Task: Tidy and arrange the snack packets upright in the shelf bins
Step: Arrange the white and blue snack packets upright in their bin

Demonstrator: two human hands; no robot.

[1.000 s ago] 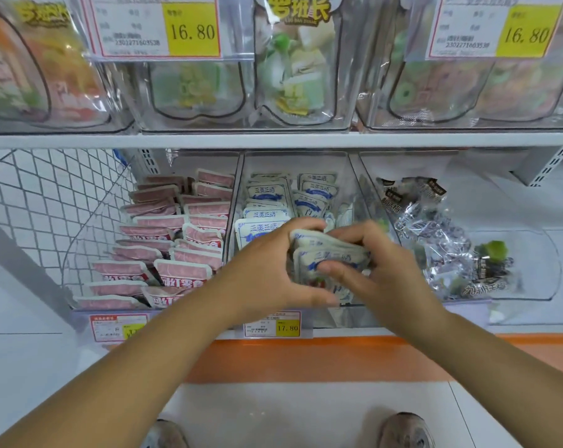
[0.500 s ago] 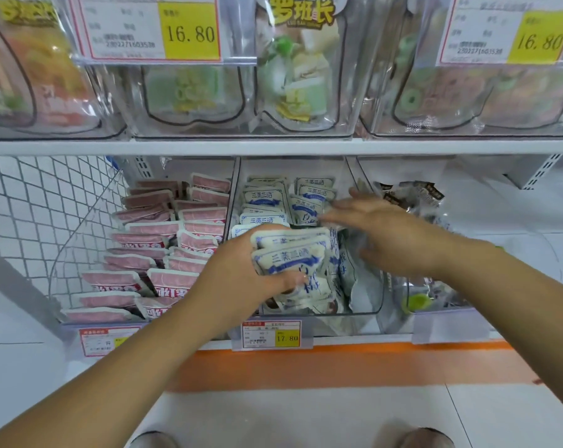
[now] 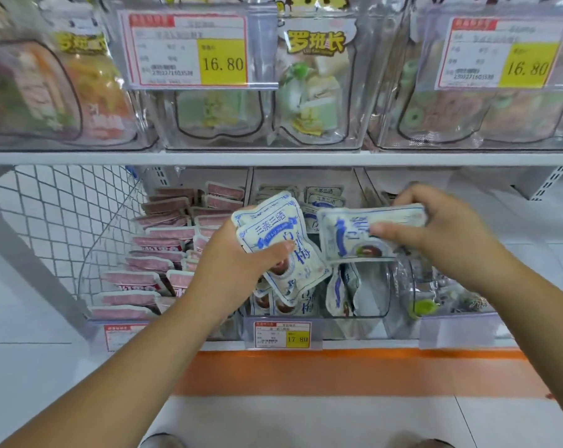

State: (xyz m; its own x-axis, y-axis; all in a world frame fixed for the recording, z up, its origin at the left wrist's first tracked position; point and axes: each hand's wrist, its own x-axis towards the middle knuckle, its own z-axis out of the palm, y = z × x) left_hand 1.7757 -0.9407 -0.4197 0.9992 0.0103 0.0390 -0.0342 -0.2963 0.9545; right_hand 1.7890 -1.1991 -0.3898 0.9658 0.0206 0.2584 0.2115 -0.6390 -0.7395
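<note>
The left hand (image 3: 238, 253) grips a fanned stack (image 3: 273, 227) of white-and-blue packets printed 三蒸三晒, above the middle bin (image 3: 370, 305). The right hand (image 3: 441, 231) pinches a second stack (image 3: 348, 234), turned sideways, just right of the first. On the shelf above, a bag (image 3: 309, 92) reads 罗班长 beside a 16.80 tag (image 3: 189, 50); the bin's near tag (image 3: 283, 334) reads 17.80.

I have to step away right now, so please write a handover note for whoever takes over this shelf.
Left hand grips a tilted stack of white-and-blue packets over the middle bin. Right hand pinches a second stack, turned sideways.
Done: rear packets stand upright; pink packets to the side sit in rows.
To do: set both stacks upright in the middle bin; straighten the slumped front packets.
</note>
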